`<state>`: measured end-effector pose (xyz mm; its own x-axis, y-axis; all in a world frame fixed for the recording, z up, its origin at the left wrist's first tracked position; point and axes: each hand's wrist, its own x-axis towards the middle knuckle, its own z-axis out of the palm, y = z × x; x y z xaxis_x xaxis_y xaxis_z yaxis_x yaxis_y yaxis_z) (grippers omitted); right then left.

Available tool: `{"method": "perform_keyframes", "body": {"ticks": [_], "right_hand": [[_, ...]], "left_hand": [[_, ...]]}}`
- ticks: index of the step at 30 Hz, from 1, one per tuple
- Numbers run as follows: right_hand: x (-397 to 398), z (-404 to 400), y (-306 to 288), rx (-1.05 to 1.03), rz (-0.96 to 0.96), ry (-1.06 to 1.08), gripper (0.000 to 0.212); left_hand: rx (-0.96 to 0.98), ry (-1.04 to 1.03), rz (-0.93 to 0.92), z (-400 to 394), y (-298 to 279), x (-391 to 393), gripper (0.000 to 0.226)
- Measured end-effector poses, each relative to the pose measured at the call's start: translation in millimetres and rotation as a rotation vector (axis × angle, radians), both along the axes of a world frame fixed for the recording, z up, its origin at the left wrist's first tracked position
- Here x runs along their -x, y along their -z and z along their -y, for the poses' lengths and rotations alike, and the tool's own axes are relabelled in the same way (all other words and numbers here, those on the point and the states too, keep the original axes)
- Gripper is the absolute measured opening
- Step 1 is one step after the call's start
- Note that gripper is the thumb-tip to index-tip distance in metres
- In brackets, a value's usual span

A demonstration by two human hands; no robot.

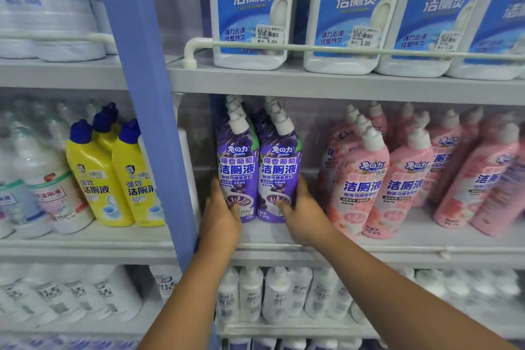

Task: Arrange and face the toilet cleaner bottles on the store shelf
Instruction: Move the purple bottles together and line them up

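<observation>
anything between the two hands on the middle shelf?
Head view: the two front purple grape toilet-cleaner bottles, side by side, labels forward. The left hand and right hand grip their outer lower sides.

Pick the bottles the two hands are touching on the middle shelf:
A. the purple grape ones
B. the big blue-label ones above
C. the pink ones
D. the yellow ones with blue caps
A: the left hand and right hand each press a front purple bottle, labels facing outward.
</observation>
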<state>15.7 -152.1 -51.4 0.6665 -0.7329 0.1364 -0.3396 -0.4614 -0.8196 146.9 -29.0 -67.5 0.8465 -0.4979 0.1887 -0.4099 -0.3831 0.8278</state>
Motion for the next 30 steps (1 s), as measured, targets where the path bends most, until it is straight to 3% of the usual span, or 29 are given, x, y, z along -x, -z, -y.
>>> {"method": "perform_keyframes", "body": {"ticks": [3, 6, 10, 14, 18, 23, 26, 30], "right_hand": [[6.3, -5.6, -0.4, 0.05, -0.045, 0.027, 0.059], [16.4, -13.1, 3.8, 0.098, -0.154, 0.013, 0.051], [49.4, -28.0, 6.1, 0.211, -0.211, -0.076, 0.059], [106.7, -33.8, 24.8, 0.416, -0.266, -0.139, 0.061], [191.3, -26.8, 34.1, 0.456, -0.332, -0.086, 0.079], [305.6, 6.4, 24.2, 0.456, -0.35, 0.034, 0.082], [366.8, 28.3, 16.9, 0.426, -0.385, 0.075, 0.07], [430.4, 66.0, 5.4, 0.392, -0.411, 0.152, 0.07]], "left_hand": [[-0.069, -0.002, 0.028, -5.0, 0.7, 12.3, 0.089], [-0.26, 0.02, 0.082, -11.9, 3.6, 24.5, 0.097], [-0.56, 0.041, 0.285, -25.1, 1.2, 53.5, 0.078], [-0.662, 0.132, 0.419, -27.9, -0.3, 102.4, 0.069], [-0.643, 0.165, 0.469, -18.4, -4.3, 174.3, 0.065], [-0.502, 0.214, 0.484, 15.0, -4.4, 280.9, 0.064], [-0.471, 0.266, 0.458, 44.8, -4.1, 339.2, 0.062], [-0.435, 0.362, 0.455, 91.5, -10.0, 403.6, 0.065]]}}
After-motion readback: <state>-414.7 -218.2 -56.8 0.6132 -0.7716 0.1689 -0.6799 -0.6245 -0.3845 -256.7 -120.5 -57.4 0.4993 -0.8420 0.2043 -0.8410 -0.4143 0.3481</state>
